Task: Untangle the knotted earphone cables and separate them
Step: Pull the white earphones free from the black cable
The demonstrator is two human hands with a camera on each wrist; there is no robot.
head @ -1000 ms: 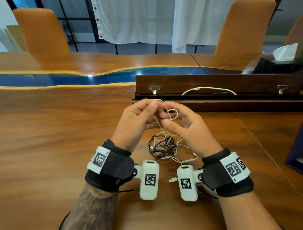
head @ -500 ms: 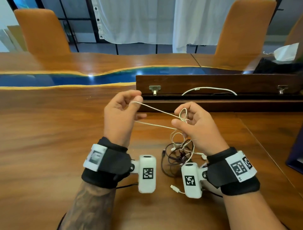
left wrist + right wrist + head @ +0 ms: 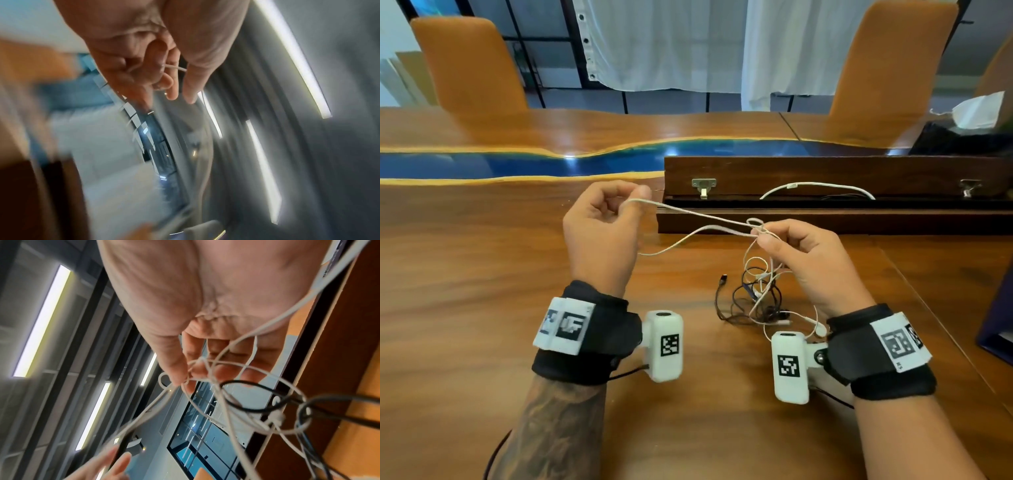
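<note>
Head view is showing the left hand (image 3: 599,233) pinching a thin white earphone cable (image 3: 688,214) between thumb and forefinger, raised above the glossy brown wooden desk (image 3: 465,291). From that grip the cable is running rightward in two strands to the right hand (image 3: 811,260), whose thumb and fingertips are clamping a small looped knot (image 3: 755,224). Below the right hand, more white loops are hanging down into a tangle with a thin black cable (image 3: 739,301) that is lying on the desk just in front of the right wrist. Right wrist view is showing the white loops and black cable crossing under the fingers (image 3: 185,363). Behind the hands, a dark wooden box (image 3: 825,171) is sitting on the desk, with another white cord (image 3: 818,186) arching across it.
</note>
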